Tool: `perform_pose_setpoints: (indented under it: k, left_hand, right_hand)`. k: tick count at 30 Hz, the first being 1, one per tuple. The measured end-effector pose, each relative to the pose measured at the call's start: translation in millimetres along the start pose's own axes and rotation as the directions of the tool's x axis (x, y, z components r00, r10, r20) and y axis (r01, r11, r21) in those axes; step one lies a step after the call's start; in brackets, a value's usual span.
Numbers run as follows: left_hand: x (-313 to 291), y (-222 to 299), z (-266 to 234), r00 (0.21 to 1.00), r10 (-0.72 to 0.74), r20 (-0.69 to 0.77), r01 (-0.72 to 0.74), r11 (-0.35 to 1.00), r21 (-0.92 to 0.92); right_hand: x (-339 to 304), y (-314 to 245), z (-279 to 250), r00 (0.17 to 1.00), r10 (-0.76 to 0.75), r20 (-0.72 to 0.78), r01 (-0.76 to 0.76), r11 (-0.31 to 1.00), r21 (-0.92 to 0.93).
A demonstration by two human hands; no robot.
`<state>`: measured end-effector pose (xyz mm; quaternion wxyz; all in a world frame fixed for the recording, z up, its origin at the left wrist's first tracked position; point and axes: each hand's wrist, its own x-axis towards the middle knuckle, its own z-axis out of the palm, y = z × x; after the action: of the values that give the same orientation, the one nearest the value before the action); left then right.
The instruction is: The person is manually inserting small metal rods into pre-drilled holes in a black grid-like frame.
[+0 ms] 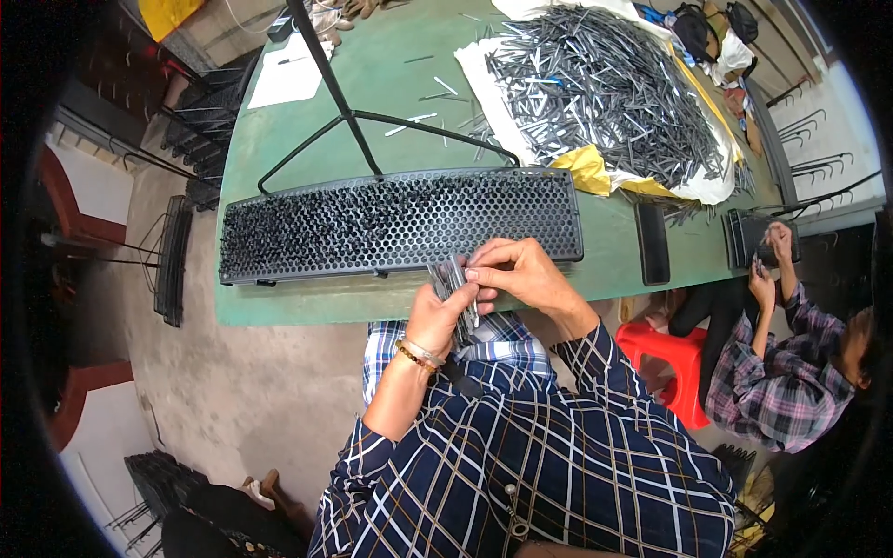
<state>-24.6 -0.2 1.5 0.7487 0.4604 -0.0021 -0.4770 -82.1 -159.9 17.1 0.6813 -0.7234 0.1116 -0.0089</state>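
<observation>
My left hand (440, 316) is wrapped round a bundle of thin dark and grey sticks (456, 279); what exactly they are is too small to tell. My right hand (528, 272) meets it at the bundle's upper end, thumb and forefinger pinched together; whether one stick is between them is hidden. Just beyond both hands lies a long black rack (400, 223) with rows of round holes. Short black pieces fill its holes on the left and part of the middle, while holes toward the right show open. A black forked metal frame (346, 116) meets the rack's far edge.
On the green table (391, 84), a large heap of similar sticks (605, 93) lies on white and yellow sacking at the far right. White paper (286, 74) lies far left. A dark narrow tray (652, 244) and red stool (665, 363) are near a co-worker (781, 381) at right.
</observation>
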Motion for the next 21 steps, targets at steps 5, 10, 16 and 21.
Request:
perform_pose_setpoints:
  k: [5,10,16,21]
  left_hand:
    - [1,1,1,1.0,-0.008,0.019,0.009,0.999,-0.052]
    - [5,-7,-6,0.985,-0.163,0.054,0.168,0.981,-0.093]
    - [4,-9,-5,0.979,-0.196,0.058,0.201,0.973,-0.11]
    - [3,-7,-1,0.977,-0.207,0.042,0.21,0.973,-0.096]
  right_hand:
    - [-3,8,3,0.994,0.066,-0.082,-0.049,0.98,0.194]
    - [0,12,-8,0.962,0.066,-0.264,-0.026,0.988,0.153]
    - [31,1,-41,0.839,-0.277,-0.468,0.189,0.955,-0.227]
    - [51,7,-61,0.802,-0.476,-0.36,0.262,0.823,-0.505]
